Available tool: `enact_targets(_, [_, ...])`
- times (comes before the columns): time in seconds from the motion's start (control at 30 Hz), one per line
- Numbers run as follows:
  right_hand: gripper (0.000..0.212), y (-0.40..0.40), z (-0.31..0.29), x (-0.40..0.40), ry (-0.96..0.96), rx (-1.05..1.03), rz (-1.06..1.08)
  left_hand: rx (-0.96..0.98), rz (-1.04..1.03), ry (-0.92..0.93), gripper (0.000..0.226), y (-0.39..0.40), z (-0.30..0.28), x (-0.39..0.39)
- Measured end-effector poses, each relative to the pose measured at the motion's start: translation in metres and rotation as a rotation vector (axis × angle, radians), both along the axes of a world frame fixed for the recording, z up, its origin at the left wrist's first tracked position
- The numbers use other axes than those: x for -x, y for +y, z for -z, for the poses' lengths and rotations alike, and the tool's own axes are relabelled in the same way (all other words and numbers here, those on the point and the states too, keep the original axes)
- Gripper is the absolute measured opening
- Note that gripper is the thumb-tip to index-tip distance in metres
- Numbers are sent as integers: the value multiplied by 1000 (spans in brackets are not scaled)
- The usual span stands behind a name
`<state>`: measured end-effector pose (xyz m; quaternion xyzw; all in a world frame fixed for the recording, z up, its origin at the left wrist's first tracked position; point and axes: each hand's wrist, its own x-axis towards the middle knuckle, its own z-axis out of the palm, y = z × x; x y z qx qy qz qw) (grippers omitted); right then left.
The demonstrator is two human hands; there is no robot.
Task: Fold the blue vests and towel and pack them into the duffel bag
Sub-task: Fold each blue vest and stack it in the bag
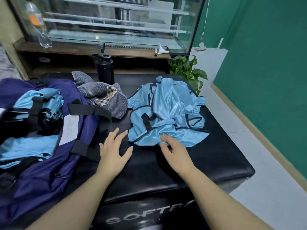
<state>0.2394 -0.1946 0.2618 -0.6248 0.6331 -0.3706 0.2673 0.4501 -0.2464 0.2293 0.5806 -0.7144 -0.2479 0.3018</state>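
Reaching for the next vest off the loose pile.

Right hand (176, 153) at the near hem of the crumpled blue vests (166, 110), fingertips touching the fabric but not clearly pinching it yet; left hand (114, 150) flat and spread on the black padded box (216, 160), probably braced to smooth the cloth. Duffel bag (41, 171) open at left, folded vests (29, 146) already inside, kept close for short transfers. Towel (106, 98) unfolded between bag and pile, likely left for last. Black bottle (105, 68) behind.

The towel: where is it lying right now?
In the head view, the towel lies crumpled left of centre, between the duffel bag and the vests, before the black bottle.
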Motion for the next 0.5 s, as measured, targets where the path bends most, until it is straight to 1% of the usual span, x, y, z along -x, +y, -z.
enact_targets(0.03, [11,4,-5,-6,-49,-33,-4,-17,-28,54,51,7,-4,5])
enact_targets(0.07, [11,6,-8,-12,-83,-48,-7,-33,-45,102,48,14,-9,11])
enact_targets(0.1, [17,8,-11,-18,-95,-56,-16,-56,-42,143,46,19,-15,17])
enact_targets(0.13, [20,10,-14,-25,-100,-71,-24,-91,-20,179,44,22,-18,21])
enact_targets(0.2, [21,14,-20,-35,-131,-124,-51,-187,38,207,42,24,-24,26])
enact_targets(0.27, [24,20,-23,-42,-152,-174,-95,-281,71,197,42,26,-28,24])
enact_targets(0.33, [24,26,-25,-43,-156,-217,-130,-326,64,117,40,30,-33,19])
enact_targets(0.37, [23,29,-26,-43,-167,-237,-133,-327,74,73,36,34,-35,16])
enact_targets(0.43, [24,34,-27,-40,-219,-257,-112,-294,132,5,17,41,-39,11])
enact_targets(0.47, [25,35,-25,-38,-221,-253,-77,-275,158,-10,12,45,-41,9])
enact_targets(0.5, [25,37,-23,-34,-191,-246,-35,-257,169,-3,16,48,-44,7])
